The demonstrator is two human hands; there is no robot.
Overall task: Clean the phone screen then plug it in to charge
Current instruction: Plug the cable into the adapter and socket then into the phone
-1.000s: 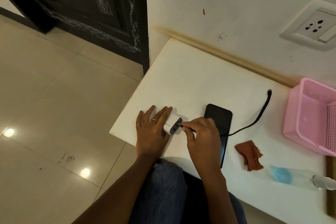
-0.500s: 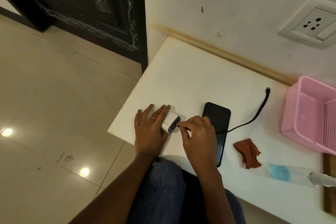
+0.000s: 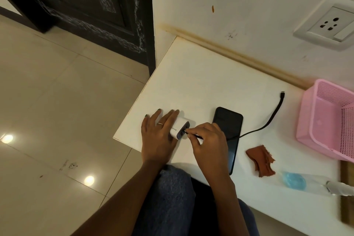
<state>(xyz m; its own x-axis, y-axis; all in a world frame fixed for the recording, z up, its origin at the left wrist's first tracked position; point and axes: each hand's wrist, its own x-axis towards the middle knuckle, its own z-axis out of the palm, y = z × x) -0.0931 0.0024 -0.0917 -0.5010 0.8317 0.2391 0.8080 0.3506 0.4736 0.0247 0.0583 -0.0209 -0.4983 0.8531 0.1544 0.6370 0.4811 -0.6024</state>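
Observation:
A black phone (image 3: 230, 132) lies screen up on the white table (image 3: 201, 82). My left hand (image 3: 159, 136) rests flat on a white charger adapter (image 3: 179, 129) near the table's left edge and holds it down. My right hand (image 3: 208, 143) pinches one end of the black cable (image 3: 268, 122) at the adapter's port face. The cable runs across the phone, and its free plug (image 3: 282, 94) lies near the pink basket. A brown cloth (image 3: 260, 160) lies crumpled to the right of the phone.
A pink plastic basket (image 3: 325, 120) stands at the table's right. A clear spray bottle (image 3: 306, 181) with blue liquid lies at the front right. A wall socket (image 3: 327, 23) sits above the table. A dark door (image 3: 86, 5) stands at left over tiled floor.
Both hands stay at the adapter. The right hand has kept the cable end pressed at the port. The view has shifted slightly.

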